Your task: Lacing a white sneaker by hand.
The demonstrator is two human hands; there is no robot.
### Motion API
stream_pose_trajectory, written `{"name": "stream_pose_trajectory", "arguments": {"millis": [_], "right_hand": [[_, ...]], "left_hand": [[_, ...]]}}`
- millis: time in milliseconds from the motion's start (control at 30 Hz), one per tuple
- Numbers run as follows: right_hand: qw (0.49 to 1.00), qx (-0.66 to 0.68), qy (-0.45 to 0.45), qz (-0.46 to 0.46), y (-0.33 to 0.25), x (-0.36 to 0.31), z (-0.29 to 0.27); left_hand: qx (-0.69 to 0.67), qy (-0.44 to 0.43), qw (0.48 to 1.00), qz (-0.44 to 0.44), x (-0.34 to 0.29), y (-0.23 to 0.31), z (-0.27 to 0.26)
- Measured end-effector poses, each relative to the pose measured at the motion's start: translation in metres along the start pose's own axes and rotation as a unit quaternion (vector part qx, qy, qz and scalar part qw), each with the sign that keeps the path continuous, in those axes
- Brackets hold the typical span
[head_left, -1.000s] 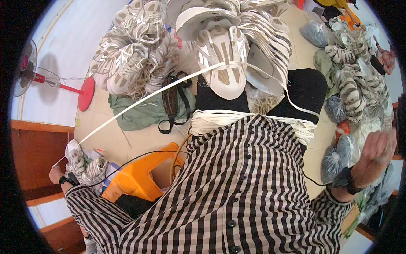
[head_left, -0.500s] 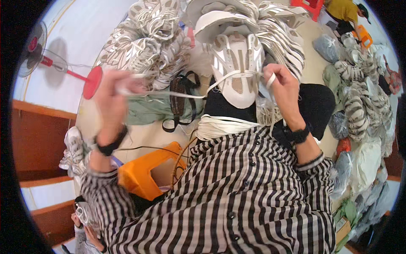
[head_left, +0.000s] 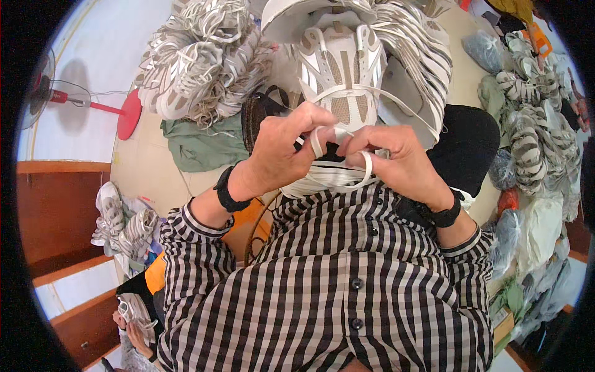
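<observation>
Clock positions refer to the whole view. Beige tiled floor (head_left: 145,164); red-based pedestal fan (head_left: 129,115) at 10 o'clock, heaped sneaker uppers (head_left: 192,68) at 11, white plastic bag (head_left: 540,229) at 3. A grey-white sneaker upper (head_left: 339,68), between 12 and 1, lies toe toward the wearer. Forearms converge from 8 and 4 o'clock; left hand (head_left: 285,142) and right hand (head_left: 400,158), backs upward, each pinch white shoelace (head_left: 317,142) just below the toe.

The left hand (head_left: 279,149) and right hand (head_left: 400,158) pinch a white shoelace (head_left: 369,165) near a white-and-beige shoe upper (head_left: 342,75).
</observation>
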State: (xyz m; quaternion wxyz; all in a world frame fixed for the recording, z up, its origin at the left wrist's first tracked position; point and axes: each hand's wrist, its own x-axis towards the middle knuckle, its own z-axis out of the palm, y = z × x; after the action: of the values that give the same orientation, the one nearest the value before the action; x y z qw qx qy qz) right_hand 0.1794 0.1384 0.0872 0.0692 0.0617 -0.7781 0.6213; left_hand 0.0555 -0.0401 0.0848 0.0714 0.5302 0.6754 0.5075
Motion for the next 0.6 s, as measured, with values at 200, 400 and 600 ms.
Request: {"name": "stream_pose_trajectory", "arguments": {"millis": [200,400,600], "right_hand": [[0.98,-0.176,-0.034,-0.087,0.003,0.001,0.006],[0.98,-0.177,-0.025,-0.091,0.007,0.003,0.005],[0.981,-0.054,0.184,-0.014,0.024,0.021,-0.019]], "left_hand": [[-0.027,-0.108,0.991,-0.077,0.001,-0.004,-0.002],[-0.236,-0.135,0.94,-0.207,0.008,-0.012,-0.002],[-0.012,0.027,0.992,-0.126,0.025,-0.029,-0.002]]}}
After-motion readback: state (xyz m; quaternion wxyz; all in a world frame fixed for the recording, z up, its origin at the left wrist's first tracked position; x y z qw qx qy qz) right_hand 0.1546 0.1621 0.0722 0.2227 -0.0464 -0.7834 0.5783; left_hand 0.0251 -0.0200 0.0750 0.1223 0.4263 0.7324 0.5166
